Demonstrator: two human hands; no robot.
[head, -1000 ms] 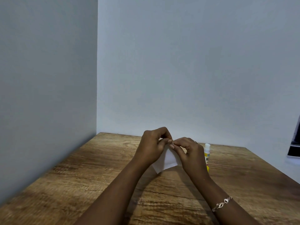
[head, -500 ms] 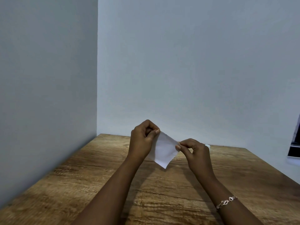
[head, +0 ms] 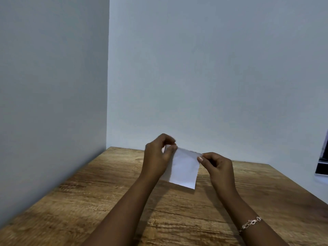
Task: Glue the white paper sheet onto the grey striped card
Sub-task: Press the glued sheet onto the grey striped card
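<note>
A small white paper sheet [head: 183, 168] hangs in the air above the wooden table [head: 92, 189], held by its two upper corners. My left hand [head: 158, 155] pinches the upper left corner between thumb and fingers. My right hand [head: 217, 166] pinches the upper right corner. The sheet faces me and hangs almost square, its lower edge just above the tabletop. The grey striped card is not in view. The glue stick seen earlier is hidden behind my right hand.
Grey walls close off the table on the left and at the back. A dark framed object [head: 322, 162] leans at the far right edge of the view. A bracelet [head: 250, 224] sits on my right wrist.
My hands have drawn apart and spread the sheet out flat between them. The sheet has turned from a diamond hanging by one point to a nearly square hang.
</note>
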